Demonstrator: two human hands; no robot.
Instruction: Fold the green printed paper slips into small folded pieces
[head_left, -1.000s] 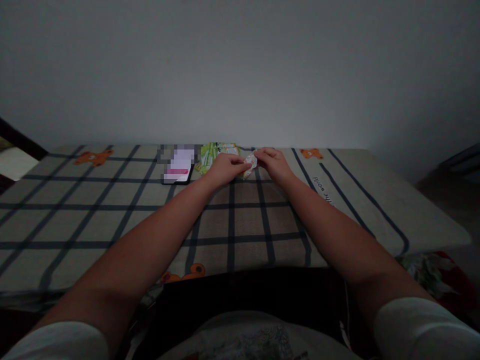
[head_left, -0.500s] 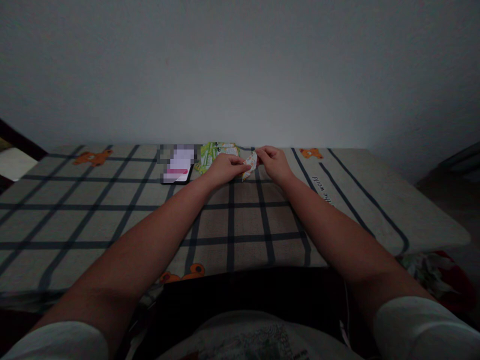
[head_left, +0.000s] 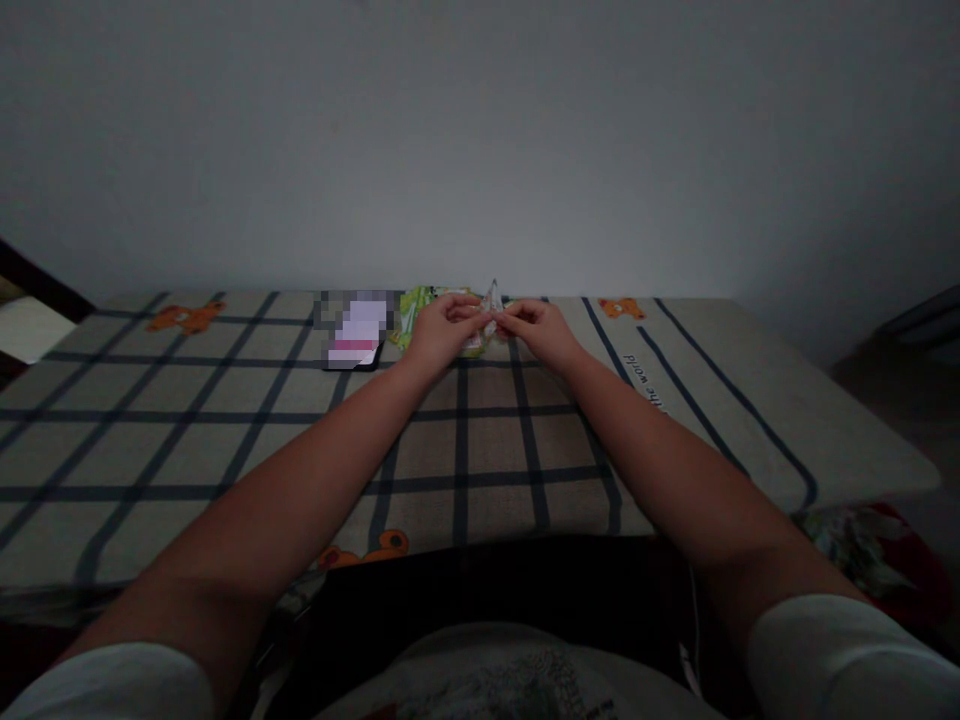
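Between my fingertips is a small piece of folded, patterned paper, pale with coloured print, one pointed end sticking up. My left hand pinches it from the left with thumb and fingers. From the right, my right hand pinches it too, and the two sets of fingertips nearly meet. Just behind and under my left hand lies a green printed packet, partly covered by that hand. The fingers hide the lower part of the paper.
A phone with a lit, blurred screen lies left of the packet. A checked tablecloth with bear prints covers the table, which meets a plain wall at the back. Red patterned cloth shows below the table's right edge.
My hands have come closer together. The paper has turned from slanting downward to pointing up, and my right fingers have moved in lower on it.
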